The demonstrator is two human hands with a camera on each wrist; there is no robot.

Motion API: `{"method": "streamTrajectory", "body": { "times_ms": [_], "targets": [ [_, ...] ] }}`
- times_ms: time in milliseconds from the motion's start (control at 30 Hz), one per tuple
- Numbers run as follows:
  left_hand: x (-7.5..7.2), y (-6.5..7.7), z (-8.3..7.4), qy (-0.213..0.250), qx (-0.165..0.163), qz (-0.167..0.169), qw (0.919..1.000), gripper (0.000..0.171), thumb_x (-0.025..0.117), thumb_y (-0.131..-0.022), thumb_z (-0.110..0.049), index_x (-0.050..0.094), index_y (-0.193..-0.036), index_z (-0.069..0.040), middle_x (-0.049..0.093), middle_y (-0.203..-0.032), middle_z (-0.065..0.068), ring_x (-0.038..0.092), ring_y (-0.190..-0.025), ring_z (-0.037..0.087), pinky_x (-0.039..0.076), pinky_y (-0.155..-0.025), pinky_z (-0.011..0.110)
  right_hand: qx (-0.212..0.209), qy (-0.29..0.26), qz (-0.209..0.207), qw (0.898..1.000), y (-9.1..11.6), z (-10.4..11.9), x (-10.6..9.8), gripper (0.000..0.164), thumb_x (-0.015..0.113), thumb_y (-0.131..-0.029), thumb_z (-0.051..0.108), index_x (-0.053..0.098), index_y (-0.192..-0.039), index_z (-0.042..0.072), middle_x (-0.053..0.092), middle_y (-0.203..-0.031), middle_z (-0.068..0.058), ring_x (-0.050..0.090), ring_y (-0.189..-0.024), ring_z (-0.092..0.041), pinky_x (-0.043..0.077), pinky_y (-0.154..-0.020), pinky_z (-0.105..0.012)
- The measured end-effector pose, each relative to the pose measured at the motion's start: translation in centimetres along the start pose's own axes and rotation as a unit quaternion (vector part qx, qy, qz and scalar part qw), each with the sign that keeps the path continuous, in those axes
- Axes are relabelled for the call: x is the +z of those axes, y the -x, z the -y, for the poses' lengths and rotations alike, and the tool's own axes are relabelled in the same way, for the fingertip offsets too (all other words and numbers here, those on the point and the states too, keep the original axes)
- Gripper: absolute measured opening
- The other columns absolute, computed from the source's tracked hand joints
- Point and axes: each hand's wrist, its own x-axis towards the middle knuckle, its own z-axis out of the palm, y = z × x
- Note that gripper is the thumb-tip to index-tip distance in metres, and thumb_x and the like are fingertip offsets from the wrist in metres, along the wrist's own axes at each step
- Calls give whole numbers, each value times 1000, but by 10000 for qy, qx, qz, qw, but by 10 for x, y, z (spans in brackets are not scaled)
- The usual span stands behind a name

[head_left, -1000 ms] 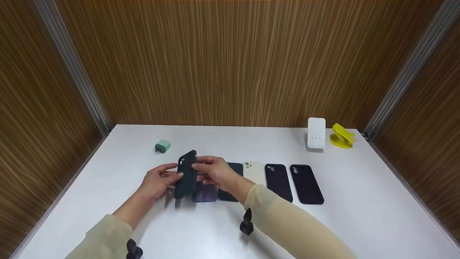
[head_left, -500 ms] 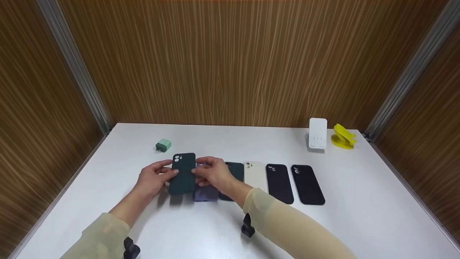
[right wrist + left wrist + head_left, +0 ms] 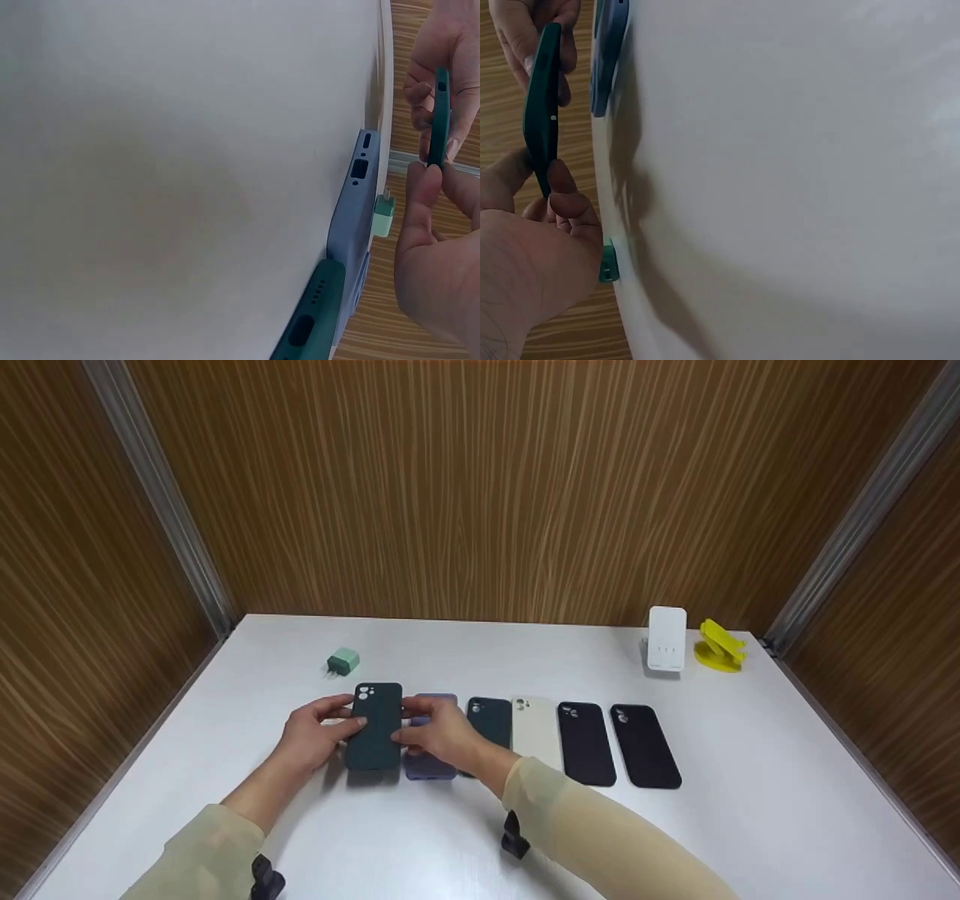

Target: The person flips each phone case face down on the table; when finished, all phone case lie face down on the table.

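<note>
A dark green phone case (image 3: 374, 727) is held between both hands above the white table, its camera cutouts at the upper left. My left hand (image 3: 311, 740) pinches its left edge, thumb on the back. On the opposite edge my right hand (image 3: 442, 733) pinches it the same way. In the left wrist view the case (image 3: 541, 105) shows edge-on, clear of the tabletop. The right wrist view shows the case (image 3: 440, 116) from its bottom end, with fingertips at both sides. A purple phone case (image 3: 431, 766) lies under the right hand, partly hidden by it.
Rightward in a row lie another dark green case (image 3: 489, 718), a cream case (image 3: 535, 731) and two black cases (image 3: 587, 744). A green charger plug (image 3: 343, 661) sits at back left. A white stand (image 3: 667, 638) and a yellow stand (image 3: 720, 646) occupy the back right.
The held green case has turned from a slanted, nearly edge-on pose to show its back, and has shifted slightly left and down. Both hands moved with it, still gripping its edges.
</note>
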Motion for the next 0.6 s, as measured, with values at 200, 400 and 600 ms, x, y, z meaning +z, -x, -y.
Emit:
{"method": "streamTrajectory", "body": {
  "times_ms": [200,400,600],
  "targets": [
    [-1,1,4,26,41,23,10000,59,78,-98,-15,57,-151,-2,60,-131,19,59,-84,14,49,-67,25,-328,964,82,9948,0,-2,0,66,84,-91,8,59,-151,8,69,-137,-4,69,-114,-20,57,-98,-37],
    [0,0,8,75,5,34,10000,58,78,-97,-14,58,-150,-2,62,-131,19,59,-92,19,49,-68,26,-567,1602,64,9854,-1,-5,0,66,85,-91,8,59,-151,7,69,-137,-5,68,-116,-23,57,-99,-36],
    [1,-3,14,64,-61,196,9998,60,77,-98,-15,54,-153,-2,58,-136,20,57,-116,29,51,-83,25,-568,2013,-6,9779,-2,-7,1,63,86,-90,10,62,-148,7,70,-135,-5,68,-118,-21,54,-104,-37]
  ]
}}
